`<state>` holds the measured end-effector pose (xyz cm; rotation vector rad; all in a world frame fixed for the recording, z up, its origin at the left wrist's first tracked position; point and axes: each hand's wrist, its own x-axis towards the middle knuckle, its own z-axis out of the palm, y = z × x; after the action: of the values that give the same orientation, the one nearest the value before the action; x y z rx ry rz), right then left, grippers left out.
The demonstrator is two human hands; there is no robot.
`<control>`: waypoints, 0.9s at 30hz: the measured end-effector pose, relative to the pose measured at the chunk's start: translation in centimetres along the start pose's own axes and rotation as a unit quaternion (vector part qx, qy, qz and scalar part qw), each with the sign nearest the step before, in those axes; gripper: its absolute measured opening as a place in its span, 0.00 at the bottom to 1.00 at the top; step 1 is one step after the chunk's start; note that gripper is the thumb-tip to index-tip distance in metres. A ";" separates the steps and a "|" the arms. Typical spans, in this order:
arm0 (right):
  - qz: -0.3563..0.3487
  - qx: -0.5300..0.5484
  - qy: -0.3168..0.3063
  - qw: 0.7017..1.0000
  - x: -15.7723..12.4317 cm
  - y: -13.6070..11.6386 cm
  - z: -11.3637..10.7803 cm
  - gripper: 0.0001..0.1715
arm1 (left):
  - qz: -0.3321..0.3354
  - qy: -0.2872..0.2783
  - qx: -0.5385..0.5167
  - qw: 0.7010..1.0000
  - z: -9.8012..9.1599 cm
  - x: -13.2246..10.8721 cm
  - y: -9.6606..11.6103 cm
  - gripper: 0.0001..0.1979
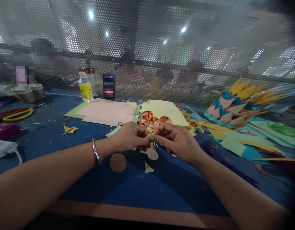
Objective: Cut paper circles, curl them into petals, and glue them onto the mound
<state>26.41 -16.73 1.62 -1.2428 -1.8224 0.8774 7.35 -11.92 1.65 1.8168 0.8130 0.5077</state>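
Note:
Between the fingertips of both hands is a small pale yellow piece of paper (150,136). My left hand (130,136), with a silver bangle on its wrist, pinches it from the left. From the right, the thumb and fingers of my right hand (178,140) close on its other edge. Just beneath the hands lies a pale pink paper circle (152,154). Nearer me on the blue table are a brown cardboard disc (117,162) and a pale yellow scrap (148,167). Behind my hands sits a pile of orange and pale cut paper pieces (147,119).
Pink paper sheets (109,110) and a yellow sheet (164,110) lie behind the hands. A bottle (85,89) and a phone (109,86) stand farther back. Scissors (18,114) lie left. On the right are a spiky paper construction (231,108) and paper scraps (236,143).

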 end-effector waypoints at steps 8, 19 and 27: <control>0.023 0.002 -0.028 0.999 0.1 -0.2 0.0 0.12 | -0.006 -0.013 0.020 1.000 -0.4 0.1 -0.1 0.08; 0.032 0.032 -0.019 0.999 0.0 -0.2 -0.2 0.13 | 0.022 -0.085 -0.031 0.996 -1.2 0.3 -0.3 0.13; 0.039 -0.021 -0.020 0.999 0.2 0.0 -0.1 0.12 | 0.056 -0.059 0.040 0.996 -0.8 0.2 -0.3 0.11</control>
<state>26.51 -16.54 1.70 -1.3385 -1.8431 0.9184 6.88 -11.19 1.65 1.9544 0.6604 0.4400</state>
